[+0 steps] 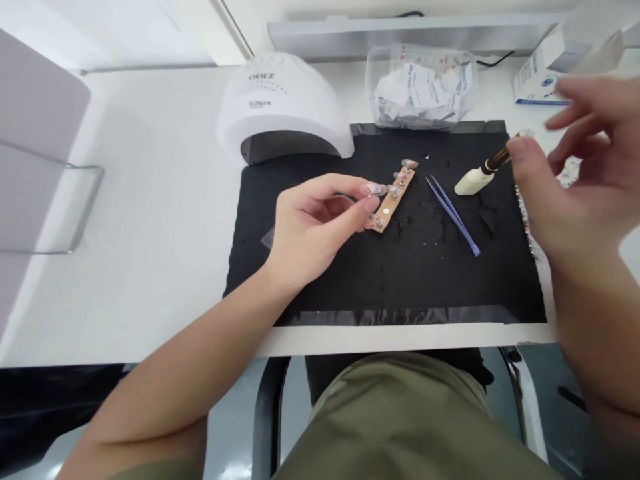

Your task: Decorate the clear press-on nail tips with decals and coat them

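My left hand point(315, 223) pinches a decorated false nail point(374, 189) between thumb and forefinger. Just beyond the fingertips a narrow tan display strip point(393, 205) lies slanted on the black mat, with several similar false nails on small metal studs along it and a white dot on its lower part. My right hand point(585, 153) is raised at the right, fingers apart and blurred. Its thumb overlaps the top of the brown cap of a pale cream bottle point(473, 182); whether they touch I cannot tell. Purple tweezers point(454, 217) rest between the strip and bottle.
A white nail lamp point(285, 93) stands at the back left of the black mat point(400, 280). Behind the mat is a clear plastic tub point(420, 113) of small paper packets. An open white box point(543, 73) sits at the back right, and a wire stand point(85, 207) at the left.
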Action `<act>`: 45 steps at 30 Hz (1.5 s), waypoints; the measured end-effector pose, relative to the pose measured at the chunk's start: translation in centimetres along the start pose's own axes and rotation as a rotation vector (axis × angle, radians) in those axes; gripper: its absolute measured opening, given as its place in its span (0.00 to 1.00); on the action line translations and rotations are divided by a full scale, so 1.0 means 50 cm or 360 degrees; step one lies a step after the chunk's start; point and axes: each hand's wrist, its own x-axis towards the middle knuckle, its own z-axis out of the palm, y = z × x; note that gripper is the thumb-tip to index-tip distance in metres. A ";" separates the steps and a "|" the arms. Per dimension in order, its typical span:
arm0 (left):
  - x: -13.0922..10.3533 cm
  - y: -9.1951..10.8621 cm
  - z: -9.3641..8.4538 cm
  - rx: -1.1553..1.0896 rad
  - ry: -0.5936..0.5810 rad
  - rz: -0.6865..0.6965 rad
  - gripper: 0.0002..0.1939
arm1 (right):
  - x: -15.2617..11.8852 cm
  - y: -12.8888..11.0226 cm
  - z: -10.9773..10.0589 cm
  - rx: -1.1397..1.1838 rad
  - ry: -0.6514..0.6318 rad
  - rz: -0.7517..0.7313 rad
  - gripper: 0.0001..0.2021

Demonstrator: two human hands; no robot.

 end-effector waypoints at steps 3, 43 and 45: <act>0.002 0.004 0.001 -0.0137 -0.0050 -0.0038 0.08 | -0.007 -0.071 0.001 0.0408 -0.0280 0.0069 0.07; -0.032 0.003 -0.004 0.1172 -0.0440 0.0016 0.44 | -0.048 -0.151 0.048 0.0971 -0.0316 0.0769 0.14; -0.031 -0.007 -0.002 0.1120 -0.0450 -0.0045 0.42 | -0.048 -0.147 0.049 0.1002 -0.0313 0.0784 0.13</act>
